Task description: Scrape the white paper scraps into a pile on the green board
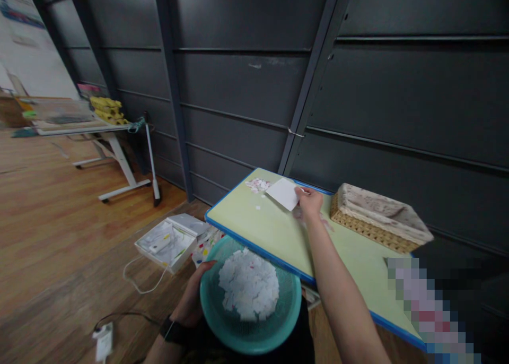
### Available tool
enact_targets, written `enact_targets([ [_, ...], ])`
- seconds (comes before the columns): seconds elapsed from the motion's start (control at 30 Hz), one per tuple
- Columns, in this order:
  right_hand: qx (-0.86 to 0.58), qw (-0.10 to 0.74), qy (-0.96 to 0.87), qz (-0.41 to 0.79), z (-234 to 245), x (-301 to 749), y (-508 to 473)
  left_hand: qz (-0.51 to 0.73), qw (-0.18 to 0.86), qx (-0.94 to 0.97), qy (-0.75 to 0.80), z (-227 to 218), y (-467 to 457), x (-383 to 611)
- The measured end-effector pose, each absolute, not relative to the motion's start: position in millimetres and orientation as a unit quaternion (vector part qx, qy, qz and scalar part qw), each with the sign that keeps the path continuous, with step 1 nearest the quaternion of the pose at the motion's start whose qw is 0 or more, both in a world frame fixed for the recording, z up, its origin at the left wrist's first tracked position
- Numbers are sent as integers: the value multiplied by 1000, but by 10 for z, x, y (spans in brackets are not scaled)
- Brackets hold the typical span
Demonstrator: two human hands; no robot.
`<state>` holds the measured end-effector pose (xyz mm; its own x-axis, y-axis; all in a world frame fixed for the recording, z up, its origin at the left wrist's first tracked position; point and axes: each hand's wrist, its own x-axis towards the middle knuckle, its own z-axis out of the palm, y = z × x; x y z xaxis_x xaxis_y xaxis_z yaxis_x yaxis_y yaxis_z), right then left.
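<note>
My left hand (195,295) grips the rim of a teal plastic basin (222,329) held just below the near edge of the table; the basin holds a heap of small white paper scraps (248,283). My right hand (308,201) reaches across the light green table (278,231) and pinches a white card (283,193) by its right edge. The card lies tilted beside a small pile of paper scraps (258,184) at the table's far corner. Loose scraps lie on the table near that pile.
A wicker basket (377,215) with a cloth lining stands at the table's back right. On the wooden floor lie an open white box (169,242), a cable and a white charger (104,343). Another table (85,126) stands at the far left. A dark panelled wall is behind.
</note>
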<state>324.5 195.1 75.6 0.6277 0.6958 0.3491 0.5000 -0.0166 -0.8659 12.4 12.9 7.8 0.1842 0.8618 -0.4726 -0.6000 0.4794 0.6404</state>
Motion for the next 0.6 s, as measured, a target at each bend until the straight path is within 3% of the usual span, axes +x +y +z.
enact_targets([
  [0.33, -746, 465, -474, 52, 751, 3139, 1913, 469, 757, 132, 436, 48, 140, 128],
  [0.6, -739, 470, -450, 175, 802, 3166, 1841, 475, 760, 140, 421, 35, 135, 124],
])
